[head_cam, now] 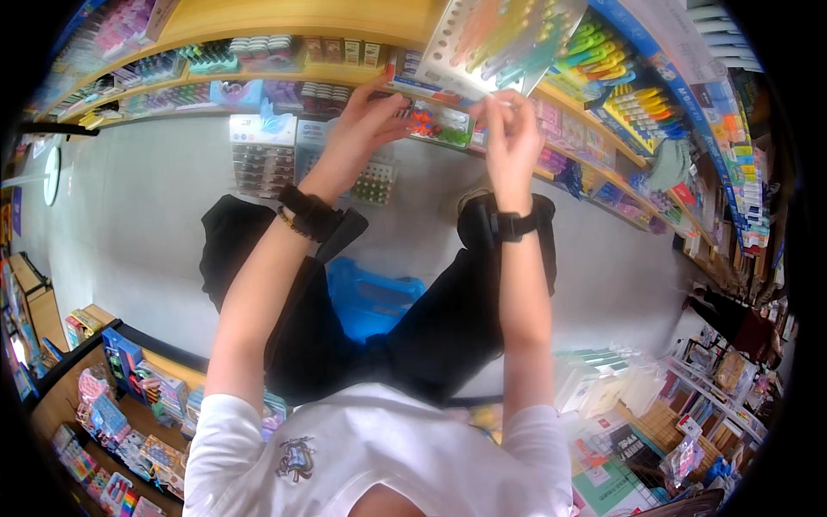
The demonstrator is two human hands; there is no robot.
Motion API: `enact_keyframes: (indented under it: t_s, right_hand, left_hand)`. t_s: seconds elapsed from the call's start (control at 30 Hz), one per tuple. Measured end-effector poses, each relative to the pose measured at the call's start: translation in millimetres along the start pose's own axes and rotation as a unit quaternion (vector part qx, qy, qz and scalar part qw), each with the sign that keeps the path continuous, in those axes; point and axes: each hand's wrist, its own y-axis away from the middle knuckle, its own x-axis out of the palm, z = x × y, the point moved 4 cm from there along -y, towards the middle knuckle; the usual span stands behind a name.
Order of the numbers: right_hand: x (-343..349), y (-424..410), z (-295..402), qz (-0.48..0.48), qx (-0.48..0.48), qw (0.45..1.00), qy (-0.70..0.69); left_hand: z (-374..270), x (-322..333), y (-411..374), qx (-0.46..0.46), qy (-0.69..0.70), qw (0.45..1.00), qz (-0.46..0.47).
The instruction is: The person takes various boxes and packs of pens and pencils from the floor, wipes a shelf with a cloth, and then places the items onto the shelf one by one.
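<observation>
My right hand (510, 132) is raised at a shelf, its thumb and fingers pinched on a thin whitish thing, blurred, perhaps a pen. Just above it a white perforated display rack (446, 48) holds rows of pastel pens. To its left my left hand (368, 132) reaches toward the lower shelf with fingers spread; whether it touches anything there cannot be told. Between the hands lies a box of small items with red and green parts (439, 123). Below my left hand, display boxes of dark-capped items (263, 165) and green-topped items (375, 181) stand on the floor.
Curved wooden shelves (226, 29) full of stationery run across the top and right. A blue plastic stool (375, 294) is between my legs. Stocked shelves (129, 400) stand behind at lower left, stacked clear containers (601, 381) at lower right. Another person (743, 326) is at the far right.
</observation>
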Motion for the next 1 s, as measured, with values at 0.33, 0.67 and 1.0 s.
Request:
enact_keyframes:
  t_s: [0.33, 0.67, 1.0]
  right_hand:
    - [-2.8, 58.1, 17.5, 0.074, -0.053, 0.995, 0.035]
    - [-15.3, 56.1, 7.6, 0.074, -0.014, 0.994, -0.08]
    - [36.1, 55.7, -9.3, 0.295, 0.192, 0.921, -0.168]
  left_hand:
    - [11.6, 12.1, -7.1, 0.106, -0.066, 0.992, -0.011]
    - [17.0, -45.9, 37.2, 0.046, -0.103, 0.991, -0.074]
    - [23.5, -80.1, 77.8, -0.038, -0.149, 0.988, -0.019]
